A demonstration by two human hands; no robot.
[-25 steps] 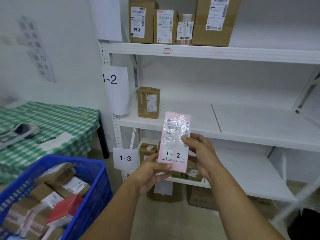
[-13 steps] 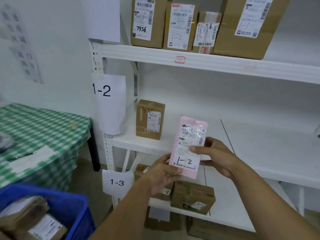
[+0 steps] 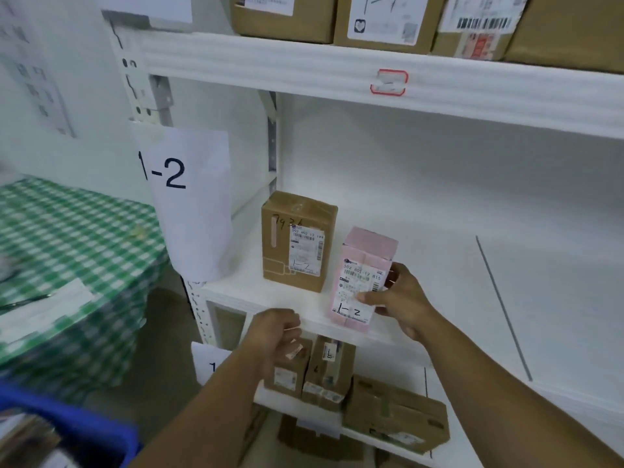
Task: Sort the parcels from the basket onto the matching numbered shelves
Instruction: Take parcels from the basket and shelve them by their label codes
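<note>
Right hand [image 3: 401, 305] gripped pink parcel [image 3: 363, 271], thumb across label, standing it upright at front of shelf [image 3: 422, 265] beside brown box [image 3: 297, 241]. Both marked 1-2, matching sign [image 3: 182, 184]. Left hand [image 3: 275, 332] loosely curled, empty, below shelf edge.

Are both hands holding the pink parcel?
No, only the right hand grips the pink parcel; the left hand is lower down, clear of it.
</note>
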